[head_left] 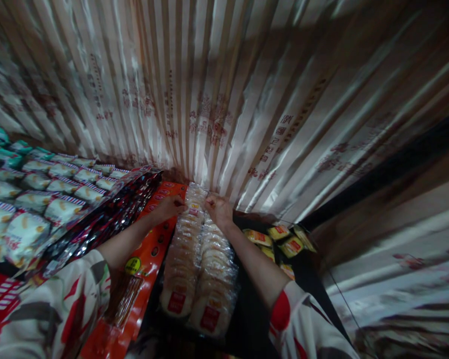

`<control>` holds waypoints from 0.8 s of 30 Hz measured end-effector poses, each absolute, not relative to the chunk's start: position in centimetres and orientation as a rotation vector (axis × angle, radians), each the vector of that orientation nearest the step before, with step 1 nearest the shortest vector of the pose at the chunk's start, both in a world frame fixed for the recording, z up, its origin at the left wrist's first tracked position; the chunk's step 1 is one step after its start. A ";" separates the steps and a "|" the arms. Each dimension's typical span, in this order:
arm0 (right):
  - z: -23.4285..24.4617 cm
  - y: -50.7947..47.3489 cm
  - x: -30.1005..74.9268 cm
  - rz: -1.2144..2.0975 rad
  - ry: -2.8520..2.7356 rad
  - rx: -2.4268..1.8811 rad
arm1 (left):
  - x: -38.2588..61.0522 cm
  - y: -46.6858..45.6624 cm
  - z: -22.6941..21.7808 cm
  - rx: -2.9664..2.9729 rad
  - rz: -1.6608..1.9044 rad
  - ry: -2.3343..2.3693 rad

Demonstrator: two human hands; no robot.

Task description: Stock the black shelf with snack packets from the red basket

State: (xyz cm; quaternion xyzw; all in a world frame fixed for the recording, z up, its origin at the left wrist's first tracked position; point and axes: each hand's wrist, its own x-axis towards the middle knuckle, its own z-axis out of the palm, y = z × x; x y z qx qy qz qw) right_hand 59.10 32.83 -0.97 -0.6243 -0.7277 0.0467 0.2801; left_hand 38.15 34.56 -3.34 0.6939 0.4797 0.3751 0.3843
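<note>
Two long rows of round, clear-wrapped pastries (205, 271) stand packed on edge in front of me, with red labels on the nearest ones. Over the far end of the left row, my left hand (171, 206) has its fingertips pinched together beside a clear packet with a small red and yellow label (193, 209). My right hand (220, 209) is on the other side of that packet, above the right row, with fingers curled in. Dim light and blur hide whether either pinch holds the wrapping.
Left of the rows lie orange-red packets (149, 254), dark shiny packets (134, 199) and many white packs (60, 184). Small yellow packets (292, 245) lie on the black surface (252, 304) at right. A pleated printed curtain (209, 89) hangs behind, with a dark bar (377, 169) at right.
</note>
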 end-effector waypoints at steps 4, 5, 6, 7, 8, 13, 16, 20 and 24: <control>-0.8 32.2 59.3 0.148 -1.913 -1.649 | 38.3 34.0 -3.5 1.817 0.917 1.225; -0.7 31.9 59.5 0.142 -1.895 -1.624 | 38.4 33.9 -3.4 1.820 0.923 1.253; -0.5 31.5 59.7 0.133 -1.882 -1.589 | 38.6 33.7 -3.2 1.817 0.934 1.274; -0.4 31.1 59.8 0.126 -1.884 -1.548 | 38.8 33.6 -3.1 1.807 0.950 1.281; -0.2 30.7 60.0 0.122 -1.910 -1.506 | 38.9 33.4 -2.9 1.789 0.970 1.271; 0.2 29.3 59.7 0.163 -2.113 -1.461 | 39.3 33.0 -2.4 1.663 1.072 1.170; 0.1 29.3 59.2 0.215 -2.081 -1.544 | 39.4 32.8 -2.3 1.628 1.089 1.152; -0.1 29.5 58.7 0.205 -1.996 -1.601 | 39.5 32.8 -2.0 1.585 1.090 1.204; 0.0 29.6 58.6 0.121 -1.940 -1.641 | 39.3 32.8 -2.0 1.591 1.061 1.245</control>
